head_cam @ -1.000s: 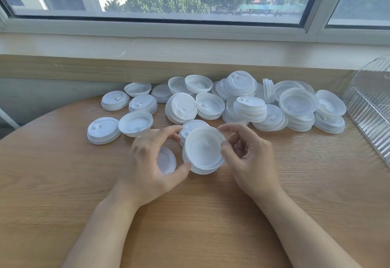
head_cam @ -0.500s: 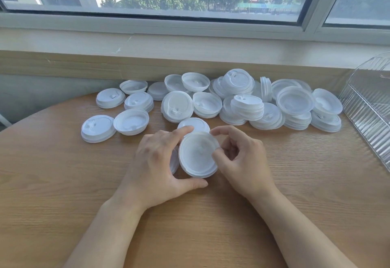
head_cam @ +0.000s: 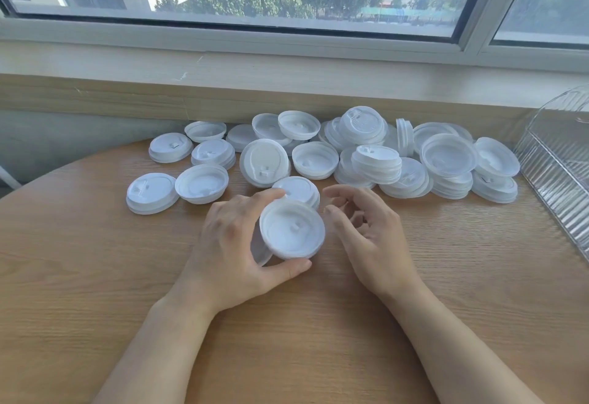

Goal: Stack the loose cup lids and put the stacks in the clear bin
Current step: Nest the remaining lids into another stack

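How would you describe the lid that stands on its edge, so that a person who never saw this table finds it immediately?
Start at the clear bin on the right of the wooden table and move left along the pile below the window sill. The lid on its edge stands at the back of the pile. Its neighbours lie flat or lean; only this one is upright.

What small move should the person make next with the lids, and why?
Probably reach the free right hand to the loose lid just beyond and add it to the held lids: the left hand grips only a few, and the clear bin waits at the right.
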A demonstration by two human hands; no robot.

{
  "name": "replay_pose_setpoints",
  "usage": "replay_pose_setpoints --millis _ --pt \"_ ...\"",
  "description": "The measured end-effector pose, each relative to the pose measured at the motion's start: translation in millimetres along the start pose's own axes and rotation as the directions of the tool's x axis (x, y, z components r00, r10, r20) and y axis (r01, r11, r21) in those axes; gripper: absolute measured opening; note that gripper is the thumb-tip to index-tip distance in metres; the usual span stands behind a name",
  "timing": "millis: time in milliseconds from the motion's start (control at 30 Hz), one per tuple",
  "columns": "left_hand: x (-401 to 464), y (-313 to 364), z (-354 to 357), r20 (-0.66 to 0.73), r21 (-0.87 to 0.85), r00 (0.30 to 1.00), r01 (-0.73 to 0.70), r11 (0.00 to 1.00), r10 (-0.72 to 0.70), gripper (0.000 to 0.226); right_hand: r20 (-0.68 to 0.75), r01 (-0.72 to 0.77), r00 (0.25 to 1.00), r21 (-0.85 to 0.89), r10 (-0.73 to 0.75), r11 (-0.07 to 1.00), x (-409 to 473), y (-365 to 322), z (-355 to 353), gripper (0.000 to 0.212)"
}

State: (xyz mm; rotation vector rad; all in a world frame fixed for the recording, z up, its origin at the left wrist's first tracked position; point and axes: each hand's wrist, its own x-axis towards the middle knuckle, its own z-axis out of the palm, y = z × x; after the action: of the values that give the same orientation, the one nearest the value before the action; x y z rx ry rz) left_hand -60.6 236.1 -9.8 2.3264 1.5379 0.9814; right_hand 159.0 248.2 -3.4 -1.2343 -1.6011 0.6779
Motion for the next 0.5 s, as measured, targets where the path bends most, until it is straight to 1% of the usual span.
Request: replay_pose_setpoints --millis 67,133,200,300,367,433,500 --pt "0.2 0.0 0.2 0.024 -0.005 1.0 0.002 1.0 -0.002 0.099 0.038 -0.023 0.999 -0.003 0.023 1.0 -0.3 1.0 0.5 0.023" --pt "0.2 -0.1 0.3 0.043 -0.011 0.999 0.003 1.0 -0.002 0.096 0.073 -0.036 0.997 0.005 0.035 0.999 -1.0 1.9 0.2 0.018" --pt "-0.2 0.3 0.2 0.051 -0.011 0.999 0.0 1.0 0.001 0.094 0.104 -0.039 0.994 0.007 0.038 0.999 -1.7 2.1 0.1 0.02" --pt "-0.2 1.3 -0.3 0.072 -0.01 0.997 -0.006 1.0 0.007 0.097 0.15 -0.035 0.988 0.006 0.034 0.999 -2.2 2.3 -0.2 0.023" --pt "0.0 1.5 -0.2 0.088 0.009 0.996 -0.01 1.0 0.009 0.098 0.186 -0.058 0.981 0.039 0.05 0.998 -2.8 1.5 -0.6 0.023" --pt "-0.2 1.7 0.2 0.097 0.026 0.995 -0.007 1.0 0.004 0.097 0.184 -0.055 0.982 0.057 0.044 0.997 -2.8 0.7 -0.8 0.023" --pt "-0.1 1.4 0.3 0.094 0.032 0.996 -0.006 0.999 0.003 0.095 0.127 -0.023 0.992 0.055 0.016 0.998 -1.2 1.8 -0.3 0.023"
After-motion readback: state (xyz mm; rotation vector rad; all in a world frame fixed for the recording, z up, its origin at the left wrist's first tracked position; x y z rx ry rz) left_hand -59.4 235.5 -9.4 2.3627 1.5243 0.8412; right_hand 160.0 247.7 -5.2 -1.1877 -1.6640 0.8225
